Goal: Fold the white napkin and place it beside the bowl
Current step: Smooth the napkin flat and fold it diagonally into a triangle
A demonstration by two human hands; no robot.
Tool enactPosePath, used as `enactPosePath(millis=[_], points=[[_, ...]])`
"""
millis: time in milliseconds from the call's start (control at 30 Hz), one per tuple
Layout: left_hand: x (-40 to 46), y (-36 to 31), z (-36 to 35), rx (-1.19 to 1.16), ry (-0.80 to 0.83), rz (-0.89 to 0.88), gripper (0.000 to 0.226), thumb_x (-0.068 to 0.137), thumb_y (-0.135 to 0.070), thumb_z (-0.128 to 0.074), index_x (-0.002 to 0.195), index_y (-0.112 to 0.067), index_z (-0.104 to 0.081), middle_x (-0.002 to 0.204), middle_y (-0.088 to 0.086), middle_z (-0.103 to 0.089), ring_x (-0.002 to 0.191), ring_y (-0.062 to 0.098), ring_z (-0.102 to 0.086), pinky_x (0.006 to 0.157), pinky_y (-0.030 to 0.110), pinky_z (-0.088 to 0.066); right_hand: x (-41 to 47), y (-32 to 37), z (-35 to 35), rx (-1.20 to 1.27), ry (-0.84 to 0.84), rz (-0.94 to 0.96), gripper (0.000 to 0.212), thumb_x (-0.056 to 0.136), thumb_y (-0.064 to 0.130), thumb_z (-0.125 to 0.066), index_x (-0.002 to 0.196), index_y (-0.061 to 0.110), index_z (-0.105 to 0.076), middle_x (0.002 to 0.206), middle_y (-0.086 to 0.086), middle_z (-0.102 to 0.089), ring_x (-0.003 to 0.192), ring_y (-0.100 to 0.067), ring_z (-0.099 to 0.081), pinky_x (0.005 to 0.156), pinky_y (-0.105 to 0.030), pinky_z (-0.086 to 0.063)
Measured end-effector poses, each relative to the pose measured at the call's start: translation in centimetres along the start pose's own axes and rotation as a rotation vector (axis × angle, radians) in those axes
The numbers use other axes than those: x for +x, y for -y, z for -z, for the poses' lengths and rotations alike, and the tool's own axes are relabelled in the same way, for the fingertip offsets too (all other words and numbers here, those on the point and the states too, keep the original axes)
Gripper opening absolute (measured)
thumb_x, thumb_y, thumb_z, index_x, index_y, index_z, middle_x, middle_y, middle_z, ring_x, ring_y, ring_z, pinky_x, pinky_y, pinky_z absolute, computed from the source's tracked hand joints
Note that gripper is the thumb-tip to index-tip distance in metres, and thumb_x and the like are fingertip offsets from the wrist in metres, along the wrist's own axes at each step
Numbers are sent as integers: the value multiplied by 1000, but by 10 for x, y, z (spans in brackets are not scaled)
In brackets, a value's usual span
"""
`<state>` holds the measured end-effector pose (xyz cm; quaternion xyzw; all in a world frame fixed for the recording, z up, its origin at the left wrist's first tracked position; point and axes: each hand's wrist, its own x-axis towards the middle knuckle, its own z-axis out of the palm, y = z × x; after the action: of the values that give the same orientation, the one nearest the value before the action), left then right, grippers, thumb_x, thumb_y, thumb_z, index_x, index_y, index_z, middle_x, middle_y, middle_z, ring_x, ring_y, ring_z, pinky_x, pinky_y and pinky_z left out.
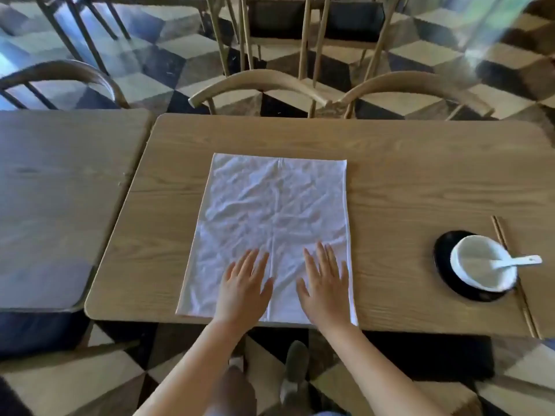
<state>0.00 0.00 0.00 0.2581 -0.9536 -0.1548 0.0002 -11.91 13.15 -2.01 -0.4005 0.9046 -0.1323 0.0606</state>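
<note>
Palms of left hand (244,288) and right hand (326,291) press flat, fingers spread, on white napkin (270,211).

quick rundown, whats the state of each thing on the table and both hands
white napkin: spread flat, wrinkled, not yet folded
left hand: open, palm down on the napkin
right hand: open, palm down on the napkin
bowl: upright on the black plate, looks empty but for the spoon
spoon: resting in the bowl, handle over the rim
black plate: flat under the bowl
chopsticks: lying flat, partly under the plate
</note>
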Motion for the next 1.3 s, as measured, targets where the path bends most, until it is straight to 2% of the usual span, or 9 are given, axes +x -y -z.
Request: enactPosePath(millis=[100,200,400,667,767,833,933,1100,1300], points=[[5,8,-26,32,14,-14,54,98,-41,-15,144,-18,-30,151,9,-31,141,22,-20,111,53,-24,3,13,-20,-6,-9,-10,58,89,34,-33,144,18,-24,154,-9,-15,143,-24,-8,111,-50,-2],[13,20,-55,75,49,-51,55,98,-43,-5,148,-25,-18,156,3,-12,144,21,-5,111,53,-7,7,16,-48,-30,38,-25,58,92,36,-28,147,17,-20,155,-7,-11,144,-22,-5,113,-50,1],[20,54,-78,105,100,-147,58,93,-47,-31,147,-27,-24,156,3,-18,144,22,-9,112,53,-12,6,-2,-74,-86,102,17,58,92,39,-32,145,18,-26,154,-7,-20,143,-22,-10,112,-54,-12],[33,128,-45,69,21,177,71,88,-44,-27,149,-10,-13,156,5,-8,144,19,-8,116,34,1,7,-57,-56,-75,16,-316,62,96,41,-19,145,3,-18,153,-11,-14,143,-23,-12,112,-50,-20],[54,117,-46,18,-50,337,72,90,-48,-20,149,-8,-10,157,7,-6,144,17,-4,115,38,7,34,-39,-52,-62,-74,-375,63,94,40,-24,145,2,-21,153,-13,-16,142,-25,-14,113,-52,-14],[71,93,-50,26,-60,209,66,91,-43,-26,148,-13,-16,156,8,-10,144,17,-8,114,45,8,57,-13,-55,-68,-74,-195,61,93,38,-29,145,7,-23,153,-12,-21,142,-24,-16,113,-48,-9],[98,61,-65,23,-39,-94,57,92,-36,-34,145,-17,-30,153,6,-22,142,19,-18,112,54,-10,93,12,-71,-46,-32,-14,57,90,32,-35,143,11,-31,151,-8,-28,140,-21,-21,111,-49,-16],[159,65,-69,65,-30,-141,51,93,-38,-28,143,-26,-35,151,4,-32,141,21,-24,110,53,-13,151,3,-80,-95,-8,48,52,89,32,-32,138,15,-41,146,-9,-39,136,-26,-33,109,-54,-19],[239,89,-56,180,16,-175,63,86,-53,-22,146,-37,-19,157,2,-17,144,23,-11,110,58,-8,224,-24,-74,-126,-9,112,57,87,45,-30,140,27,-37,150,-6,-34,139,-27,-27,106,-63,-17]])
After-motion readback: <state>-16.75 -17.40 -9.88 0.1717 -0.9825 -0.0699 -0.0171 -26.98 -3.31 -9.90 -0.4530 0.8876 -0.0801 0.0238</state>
